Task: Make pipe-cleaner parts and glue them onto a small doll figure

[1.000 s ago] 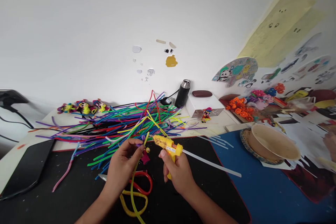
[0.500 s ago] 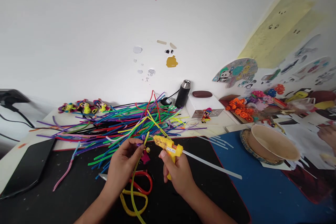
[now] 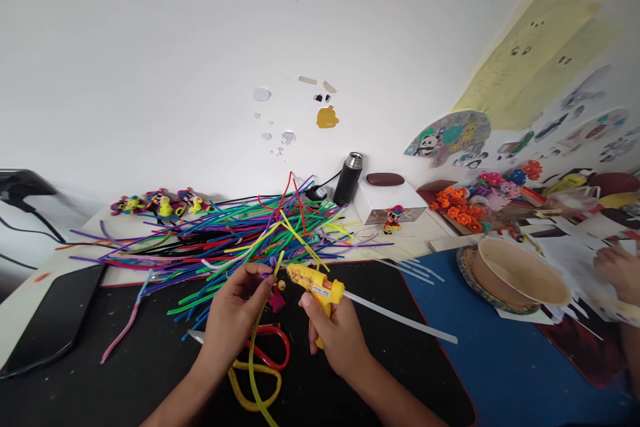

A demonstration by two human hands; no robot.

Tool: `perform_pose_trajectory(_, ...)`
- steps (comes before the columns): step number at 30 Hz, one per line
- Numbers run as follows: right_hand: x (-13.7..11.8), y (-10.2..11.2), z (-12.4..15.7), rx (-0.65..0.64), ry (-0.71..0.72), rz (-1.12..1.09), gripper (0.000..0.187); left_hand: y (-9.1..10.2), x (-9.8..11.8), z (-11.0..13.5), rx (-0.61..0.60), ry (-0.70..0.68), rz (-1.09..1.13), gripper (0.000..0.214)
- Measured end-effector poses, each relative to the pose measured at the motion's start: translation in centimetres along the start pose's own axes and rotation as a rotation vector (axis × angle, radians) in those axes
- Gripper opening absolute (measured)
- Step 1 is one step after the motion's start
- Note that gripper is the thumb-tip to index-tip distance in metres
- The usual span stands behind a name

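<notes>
My left hand pinches a small pipe-cleaner figure, purple at the top and magenta below, together with a long yellow-green pipe cleaner that hangs to the bottom edge. In my right hand is a yellow hot glue gun, its grip wrapped by my fingers. Its stained nozzle points left, close to the figure; whether they touch I cannot tell. A long translucent glue stick juts from the gun's back. Beneath my left hand lie scissors with red and yellow handles.
A heap of coloured pipe cleaners spreads behind my hands. Several finished figures sit at back left, one more figure by a white box. A phone-like black slab lies left; a bowl and another person's hand are right.
The glue gun in my right hand has shifted slightly left and down, its nozzle nearer the figure. My left hand stays in place. The other person's hand has come further into view.
</notes>
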State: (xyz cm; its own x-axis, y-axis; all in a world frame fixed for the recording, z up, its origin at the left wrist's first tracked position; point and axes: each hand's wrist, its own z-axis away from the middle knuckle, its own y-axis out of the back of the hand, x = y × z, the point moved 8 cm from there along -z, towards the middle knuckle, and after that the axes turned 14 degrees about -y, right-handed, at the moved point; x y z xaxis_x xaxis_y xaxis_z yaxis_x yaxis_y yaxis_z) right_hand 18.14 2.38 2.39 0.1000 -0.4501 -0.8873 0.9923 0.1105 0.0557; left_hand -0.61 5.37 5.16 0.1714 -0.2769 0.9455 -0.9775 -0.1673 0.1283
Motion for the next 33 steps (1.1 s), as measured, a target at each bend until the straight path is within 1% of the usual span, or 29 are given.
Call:
perform_pose_trajectory(9,0.0,0.0,-0.2,0.018,-0.004,0.001,0.064,0.1,0.4,0.1,0.005,-0.038,-0.042,0.029)
perform_pose_trajectory(16,0.7,-0.2,-0.2,0.000,-0.017,0.018,0.061,-0.1,0.4,0.0,-0.001,-0.021,-0.038,0.029)
perform_pose_trajectory(25,-0.4,-0.3,0.0,0.007,0.007,0.005,0.064,0.1,0.3,0.1,0.004,-0.037,-0.038,0.027)
perform_pose_trajectory(33,0.9,-0.6,-0.1,-0.032,-0.003,0.007,0.058,0.2,-0.4,0.1,-0.006,-0.020,-0.044,0.028)
